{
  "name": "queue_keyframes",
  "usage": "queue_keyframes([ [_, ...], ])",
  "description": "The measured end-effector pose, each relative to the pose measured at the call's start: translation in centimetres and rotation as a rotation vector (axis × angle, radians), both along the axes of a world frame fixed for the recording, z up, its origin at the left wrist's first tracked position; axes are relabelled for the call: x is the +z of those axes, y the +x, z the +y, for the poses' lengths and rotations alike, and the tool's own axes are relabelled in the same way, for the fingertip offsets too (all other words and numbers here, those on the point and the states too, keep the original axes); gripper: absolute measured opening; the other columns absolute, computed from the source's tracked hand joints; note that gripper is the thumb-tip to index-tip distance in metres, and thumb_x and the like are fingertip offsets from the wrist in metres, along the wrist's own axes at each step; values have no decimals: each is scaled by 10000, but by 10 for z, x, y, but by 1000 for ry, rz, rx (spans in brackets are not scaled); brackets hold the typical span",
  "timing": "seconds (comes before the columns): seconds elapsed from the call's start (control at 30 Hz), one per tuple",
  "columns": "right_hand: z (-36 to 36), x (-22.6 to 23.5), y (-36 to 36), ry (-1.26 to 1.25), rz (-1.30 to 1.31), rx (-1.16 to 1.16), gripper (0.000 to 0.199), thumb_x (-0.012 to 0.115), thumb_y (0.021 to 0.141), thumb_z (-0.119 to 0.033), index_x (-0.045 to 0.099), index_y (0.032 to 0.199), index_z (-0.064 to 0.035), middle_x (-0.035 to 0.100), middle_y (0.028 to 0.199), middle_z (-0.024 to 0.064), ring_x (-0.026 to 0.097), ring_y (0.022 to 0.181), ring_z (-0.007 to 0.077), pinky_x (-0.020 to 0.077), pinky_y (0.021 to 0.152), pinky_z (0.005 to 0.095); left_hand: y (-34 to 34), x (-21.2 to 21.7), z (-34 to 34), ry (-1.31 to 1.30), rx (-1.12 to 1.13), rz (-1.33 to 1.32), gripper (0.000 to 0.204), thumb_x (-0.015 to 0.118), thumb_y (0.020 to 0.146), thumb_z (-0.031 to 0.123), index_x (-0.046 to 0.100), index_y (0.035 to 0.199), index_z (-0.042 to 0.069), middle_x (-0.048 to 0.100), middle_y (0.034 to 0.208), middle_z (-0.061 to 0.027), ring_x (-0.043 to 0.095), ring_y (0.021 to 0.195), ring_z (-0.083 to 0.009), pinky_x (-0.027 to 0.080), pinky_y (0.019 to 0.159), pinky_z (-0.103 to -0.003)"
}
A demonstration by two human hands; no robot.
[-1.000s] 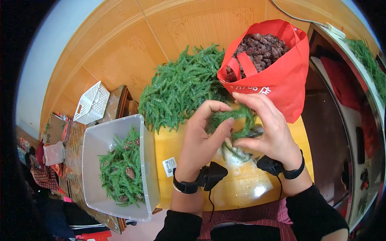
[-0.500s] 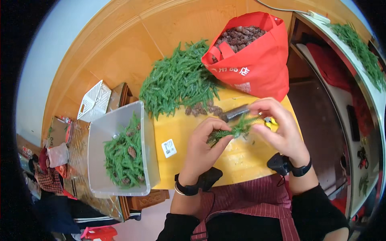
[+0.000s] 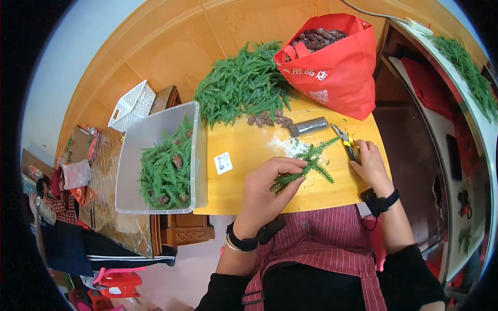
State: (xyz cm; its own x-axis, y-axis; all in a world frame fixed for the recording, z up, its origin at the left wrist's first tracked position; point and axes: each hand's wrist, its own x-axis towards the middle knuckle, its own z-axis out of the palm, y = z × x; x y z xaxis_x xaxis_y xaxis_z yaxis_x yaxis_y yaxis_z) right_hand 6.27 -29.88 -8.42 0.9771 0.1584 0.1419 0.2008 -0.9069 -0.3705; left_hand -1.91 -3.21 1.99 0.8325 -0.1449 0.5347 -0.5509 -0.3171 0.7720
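My left hand (image 3: 270, 181) pinches a green artificial pine sprig (image 3: 317, 161) over the yellow table, its spiky branches fanning out past the fingertips. At the table's right side, my right hand (image 3: 372, 165) has its fingers and thumb closed about the handles of yellow-and-black pliers (image 3: 345, 140). The pliers' jaws point away from me, toward the far left. Just beyond the sprig lies a dark cylindrical bundle in clear wrap (image 3: 310, 126). Several loose pine cones (image 3: 267, 119) sit beside it, and a white powdery patch (image 3: 284, 142) marks the table nearer me.
A heap of green pine sprigs (image 3: 241, 85) covers the table's far side. Beside it stands a red bag (image 3: 337, 72) filled with pine cones. On the left, a translucent bin (image 3: 195, 155) holds sprigs with cones, behind which is a white basket (image 3: 132, 106). A white label (image 3: 223, 163) lies nearby.
My right hand has left the sprig and moved down and right to the pliers. The left hand keeps the sprig, now more exposed. The whole view has shifted slightly.
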Motion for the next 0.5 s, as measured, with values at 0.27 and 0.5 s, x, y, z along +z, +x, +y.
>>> queue_keyframes([
  [0.27, -25, -3, -7, 776, 264, -6, 181, 494, 801, -163, 507, 872, 3, 481, 792, 96, 479, 733, 217, 391, 669, 292, -13, 0, 4, -283, 13, 231, 147, 622, 756, -16, 560, 888, -1, 626, 899, -89, 600, 830, -144, 474, 713, -247],
  [0.5, 5, 101, -82, 1233, 785, 460, 340, 581, 772, -291, 536, 816, 43, 585, 659, 108, 598, 903, 297, 437, 821, 339, -5, -5, 6, -417, 11, 417, 131, 573, 790, -20, 514, 904, 7, 595, 870, -63, 537, 672, -69, 430, 579, -188],
])
